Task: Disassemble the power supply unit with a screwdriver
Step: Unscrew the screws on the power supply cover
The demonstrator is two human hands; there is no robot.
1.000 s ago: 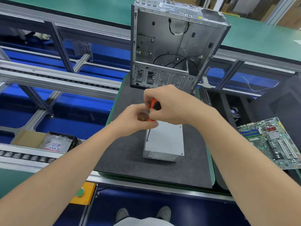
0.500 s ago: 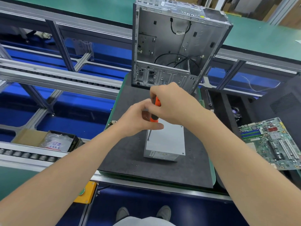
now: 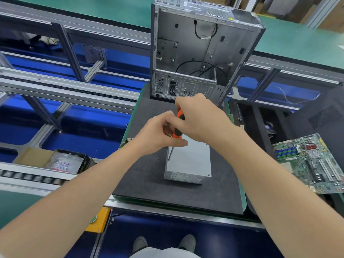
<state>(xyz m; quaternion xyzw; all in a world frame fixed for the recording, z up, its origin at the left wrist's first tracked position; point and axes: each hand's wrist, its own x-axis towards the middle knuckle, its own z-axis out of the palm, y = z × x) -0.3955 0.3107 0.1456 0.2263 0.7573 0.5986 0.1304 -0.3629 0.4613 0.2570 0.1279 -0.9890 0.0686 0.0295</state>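
Gripping screwdriver (image 3: pixel 177 132), power supply (image 3: pixel 189 159) label — illegible

Grey power supply unit (image 3: pixel 189 161) under upright orange-black screwdriver (image 3: pixel 176 129)

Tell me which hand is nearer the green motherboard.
Right. The right hand, gripping the screwdriver, lies left of the motherboard; the left hand lies farther left.

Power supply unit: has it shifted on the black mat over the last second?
No. The power supply unit keeps the same gap to the open computer case behind it.
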